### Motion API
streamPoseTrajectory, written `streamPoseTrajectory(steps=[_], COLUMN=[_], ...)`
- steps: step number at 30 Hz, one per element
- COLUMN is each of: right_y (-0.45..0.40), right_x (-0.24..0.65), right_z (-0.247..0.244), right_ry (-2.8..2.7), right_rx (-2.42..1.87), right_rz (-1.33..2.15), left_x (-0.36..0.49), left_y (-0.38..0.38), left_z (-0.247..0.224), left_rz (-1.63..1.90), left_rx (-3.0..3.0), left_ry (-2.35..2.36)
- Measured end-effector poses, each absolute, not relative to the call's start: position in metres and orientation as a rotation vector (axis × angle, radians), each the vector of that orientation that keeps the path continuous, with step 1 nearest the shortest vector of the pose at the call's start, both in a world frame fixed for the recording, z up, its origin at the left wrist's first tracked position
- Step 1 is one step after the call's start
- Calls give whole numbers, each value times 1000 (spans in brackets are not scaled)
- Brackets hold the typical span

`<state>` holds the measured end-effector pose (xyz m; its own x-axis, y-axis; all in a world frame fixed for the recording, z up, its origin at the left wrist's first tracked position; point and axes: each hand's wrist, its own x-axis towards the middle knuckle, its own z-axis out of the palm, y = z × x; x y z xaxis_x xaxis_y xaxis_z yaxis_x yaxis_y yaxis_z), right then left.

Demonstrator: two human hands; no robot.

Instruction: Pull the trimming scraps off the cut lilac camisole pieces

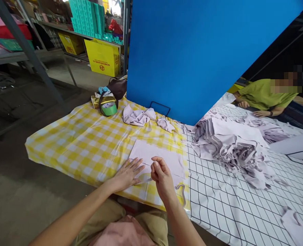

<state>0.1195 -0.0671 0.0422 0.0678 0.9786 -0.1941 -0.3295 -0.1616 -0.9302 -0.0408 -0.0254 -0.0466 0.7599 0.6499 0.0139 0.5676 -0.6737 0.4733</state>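
Note:
A pale lilac piece of fabric (164,157) lies flat on the yellow-checked tablecloth (84,136) in front of me. My left hand (129,174) rests on its left edge, palm down with the fingers spread. Over the near part of the cloth piece, my right hand (163,174) is raised, its fingers curled in against the thumb. Whatever may be in that pinch is hidden or too small to make out. A thin strip of the same fabric (183,194) trails down at the piece's near right corner.
A large pile of lilac fabric pieces (230,143) stands on the white grid cloth (212,194) to the right. Crumpled scraps (137,115) and a roll of green tape (108,108) lie farther back. A blue panel (184,58) rises behind. Another person (264,95) sits at the far right.

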Motion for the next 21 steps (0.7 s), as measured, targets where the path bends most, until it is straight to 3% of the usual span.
streamPoseTrajectory(steps=[4, 10, 14, 16, 18, 21], right_y=[-67, -74, -61, -45, -27, -3], right_x=[116, 101, 122, 157, 206, 284], right_z=[37, 20, 11, 9, 9, 15], right_ry=[-976, -1348, -1515, -1305, -716, -410], right_rx=[-1311, -1435, -1418, -1474, -1582, -1630], right_rz=[1336, 1201, 1314, 1246, 930, 684], left_x=[-36, -20, -12, -12, -14, -19], left_y=[-24, -21, -19, -19, -19, -21], left_z=[-28, 3, 1, -5, -11, -19], left_rz=[380, 587, 650, 640, 619, 618], left_rx=[2165, 1199, 1069, 1120, 1169, 1269], left_ry=[949, 758, 944, 1035, 1107, 1162])
